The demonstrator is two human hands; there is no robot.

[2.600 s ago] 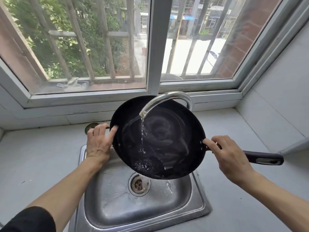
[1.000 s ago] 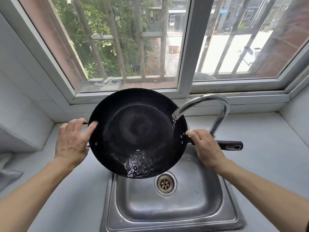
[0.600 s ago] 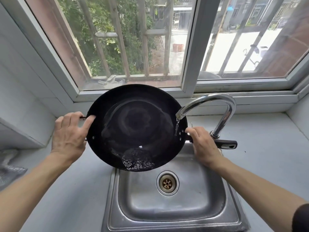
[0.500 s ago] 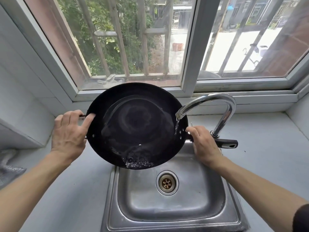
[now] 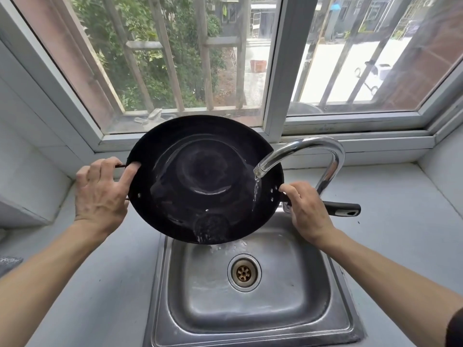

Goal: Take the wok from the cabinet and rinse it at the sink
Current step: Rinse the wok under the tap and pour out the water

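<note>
Rinsing step: both hands are gripping the tilted wok [image 5: 200, 179] over the sink [image 5: 250, 309], left hand [image 5: 100, 194] on its loop handle, right hand [image 5: 305, 211] on its long handle, faucet [image 5: 300, 151] running; next, draining it.

Both forearms were left bare, nothing worn on the wrists or hands [image 5: 100, 194], and just a bit of dark sleeve [image 5: 454, 329] was seen at the right elbow.

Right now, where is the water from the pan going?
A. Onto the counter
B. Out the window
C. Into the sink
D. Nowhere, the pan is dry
C. The pan is tipped toward the person, held by the left hand and the right hand, and water spills over its low edge into the sink just behind the drain, while the tap runs into it.
</note>
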